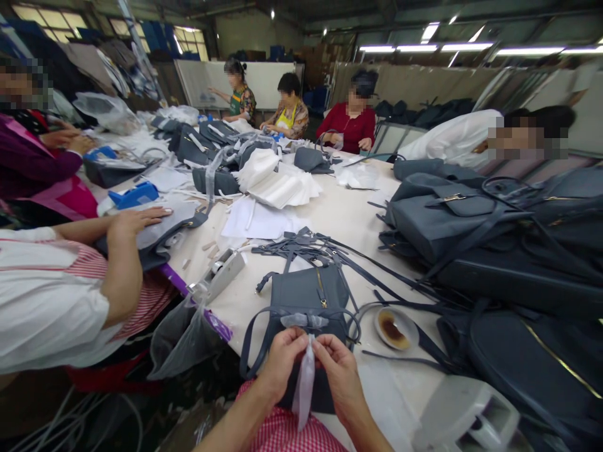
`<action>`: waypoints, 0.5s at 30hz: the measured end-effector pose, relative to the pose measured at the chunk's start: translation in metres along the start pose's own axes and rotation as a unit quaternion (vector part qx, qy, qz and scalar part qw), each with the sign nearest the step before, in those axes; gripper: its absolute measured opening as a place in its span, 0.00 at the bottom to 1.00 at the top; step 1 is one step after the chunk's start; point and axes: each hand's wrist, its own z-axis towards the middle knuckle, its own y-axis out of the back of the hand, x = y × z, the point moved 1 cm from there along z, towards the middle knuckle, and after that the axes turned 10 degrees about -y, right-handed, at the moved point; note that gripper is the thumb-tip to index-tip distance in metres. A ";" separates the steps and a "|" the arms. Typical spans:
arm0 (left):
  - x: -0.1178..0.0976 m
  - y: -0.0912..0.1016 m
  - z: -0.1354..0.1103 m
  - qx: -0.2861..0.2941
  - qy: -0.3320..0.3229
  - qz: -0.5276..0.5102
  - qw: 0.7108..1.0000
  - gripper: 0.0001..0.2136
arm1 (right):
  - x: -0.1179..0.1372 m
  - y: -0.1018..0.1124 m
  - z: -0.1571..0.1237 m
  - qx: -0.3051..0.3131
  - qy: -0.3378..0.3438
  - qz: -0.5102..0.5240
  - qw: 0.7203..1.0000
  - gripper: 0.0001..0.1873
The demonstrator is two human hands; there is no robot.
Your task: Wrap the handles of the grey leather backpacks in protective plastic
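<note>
A dark grey-blue backpack point(300, 289) lies in front of me at the table edge, its gold zipper showing. Clear plastic film point(287, 321) is wrapped around part of its top handle. Another strip of clear plastic film point(304, 389) hangs down between my hands, pinched at its upper end. My left hand point(285, 355) closes thumb and finger on the strip from the left. On the opposite side, my right hand point(338, 365) pinches the same end. Both hands are over the near part of the bag, just below the handle.
Loose straps point(301, 246) lie beyond the bag. A dish of brown liquid point(393, 329) sits right of it, near piled backpacks point(452, 220). Tape dispensers point(221, 274) stand left and at the near right. A co-worker's arm point(123, 251) reaches in at left; several people sit around the table.
</note>
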 end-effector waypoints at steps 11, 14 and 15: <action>0.005 -0.005 -0.005 -0.027 0.036 -0.090 0.995 0.13 | -0.007 0.000 0.003 0.009 0.050 0.001 0.999 0.09; 0.001 -0.008 -0.008 -0.040 0.032 -0.064 0.997 0.13 | -0.003 -0.005 -0.005 -0.004 0.094 -0.035 0.995 0.06; 0.000 -0.007 -0.008 -0.053 0.028 -0.052 0.997 0.14 | 0.001 -0.007 -0.009 -0.008 0.110 -0.055 0.992 0.07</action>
